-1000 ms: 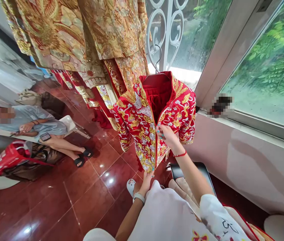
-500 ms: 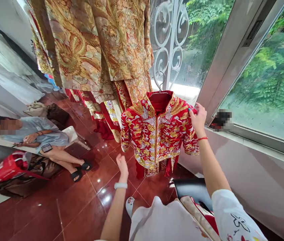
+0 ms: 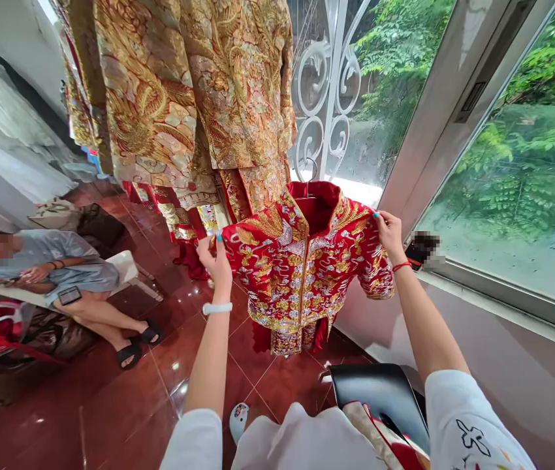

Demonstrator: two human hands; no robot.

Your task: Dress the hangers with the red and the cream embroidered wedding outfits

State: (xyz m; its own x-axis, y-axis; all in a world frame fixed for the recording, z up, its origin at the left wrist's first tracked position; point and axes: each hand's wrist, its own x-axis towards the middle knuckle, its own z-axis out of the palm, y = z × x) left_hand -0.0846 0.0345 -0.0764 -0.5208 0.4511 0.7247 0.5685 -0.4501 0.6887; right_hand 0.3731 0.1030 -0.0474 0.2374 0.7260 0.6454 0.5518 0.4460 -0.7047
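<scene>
In front of me a red embroidered jacket (image 3: 301, 261) with gold and silver patterns hangs on a wire hanger (image 3: 311, 176). My left hand (image 3: 216, 261) pinches its shoulder at the left side of the view. At the opposite shoulder, my right hand (image 3: 389, 234) grips the cloth between thumb and fingers. The jacket's front faces me and its collar stands up. Below the hem, red tassels and a patterned red piece (image 3: 287, 341) show. Where the hanger's hook is attached is hard to make out.
Long gold embroidered garments (image 3: 199, 98) hang behind the jacket. A window (image 3: 503, 196) fills the right side. Near my legs stands a black chair (image 3: 375, 388) with folded cloth on it. At the left, a seated person (image 3: 72, 274) is on a white bench (image 3: 133, 271).
My left hand has risen from below the jacket and taken hold of its shoulder. My right hand keeps hold of the other shoulder. The jacket is now spread wider.
</scene>
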